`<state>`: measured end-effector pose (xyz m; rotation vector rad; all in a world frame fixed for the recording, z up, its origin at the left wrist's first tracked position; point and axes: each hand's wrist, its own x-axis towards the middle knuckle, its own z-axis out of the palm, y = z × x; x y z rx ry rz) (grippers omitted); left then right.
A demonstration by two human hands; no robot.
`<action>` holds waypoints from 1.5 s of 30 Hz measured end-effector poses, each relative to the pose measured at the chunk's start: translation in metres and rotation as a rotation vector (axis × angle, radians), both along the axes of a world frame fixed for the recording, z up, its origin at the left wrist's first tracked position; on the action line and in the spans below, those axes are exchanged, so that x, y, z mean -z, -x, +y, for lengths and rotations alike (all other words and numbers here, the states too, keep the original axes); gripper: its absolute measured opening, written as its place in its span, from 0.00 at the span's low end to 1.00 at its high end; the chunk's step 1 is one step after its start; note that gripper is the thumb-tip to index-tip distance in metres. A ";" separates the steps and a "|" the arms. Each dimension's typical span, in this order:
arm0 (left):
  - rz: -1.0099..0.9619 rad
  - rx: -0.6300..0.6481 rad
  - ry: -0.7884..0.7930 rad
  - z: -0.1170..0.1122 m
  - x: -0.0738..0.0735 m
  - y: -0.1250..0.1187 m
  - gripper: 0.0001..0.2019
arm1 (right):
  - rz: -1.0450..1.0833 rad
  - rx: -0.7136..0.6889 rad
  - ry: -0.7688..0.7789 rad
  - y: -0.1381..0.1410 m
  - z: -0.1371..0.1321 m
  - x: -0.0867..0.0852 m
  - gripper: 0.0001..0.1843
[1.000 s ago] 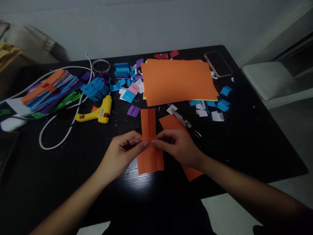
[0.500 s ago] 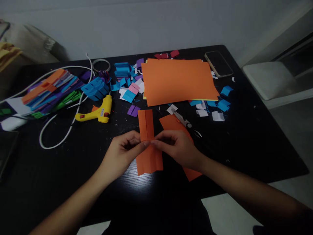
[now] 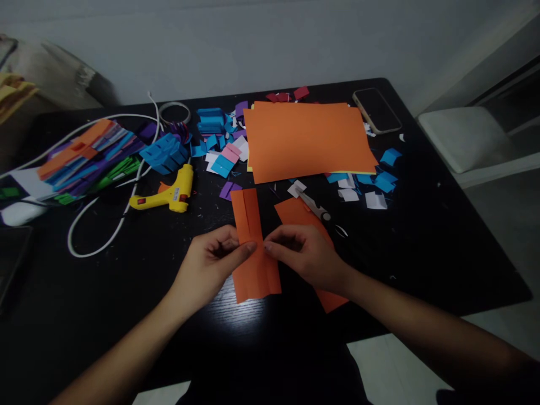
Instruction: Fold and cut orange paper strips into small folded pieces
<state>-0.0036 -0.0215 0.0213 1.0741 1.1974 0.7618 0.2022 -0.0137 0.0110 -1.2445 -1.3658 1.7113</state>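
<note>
Between my hands is an orange paper strip point(image 3: 254, 275) with lengthwise creases, its far end folded in towards the middle. My left hand point(image 3: 215, 259) grips its left edge, thumb on top and fingers underneath. At the right edge, my right hand point(image 3: 306, 256) pinches the paper between thumb and fingers. A second orange paper piece point(image 3: 295, 211) lies flat on the table, partly covered by my right hand and forearm. Scissors point(image 3: 314, 207) rest across that piece, their handles hard to make out against the dark top.
Beyond my hands lies a stack of orange sheets point(image 3: 310, 140) with yellow below. A phone point(image 3: 377, 110) is at the far right. On the left are a yellow glue gun point(image 3: 169, 197), a white cable point(image 3: 73, 236), folded blue paper point(image 3: 164, 153) and a colourful paper bundle point(image 3: 93, 152).
The far end of the orange strip has swung slightly left, so it now tilts. My right fingertips have shifted slightly right, away from the left thumb. Everything else stays put.
</note>
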 end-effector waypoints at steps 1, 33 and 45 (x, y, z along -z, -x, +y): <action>0.004 -0.007 0.000 0.000 0.000 0.000 0.10 | 0.002 0.002 0.000 0.000 0.000 0.000 0.10; 0.109 0.014 -0.133 0.002 -0.003 0.002 0.10 | 0.087 0.053 0.002 0.001 -0.001 0.001 0.12; 0.170 0.052 -0.188 0.002 -0.005 -0.001 0.08 | 0.012 0.109 -0.052 -0.001 -0.001 0.001 0.16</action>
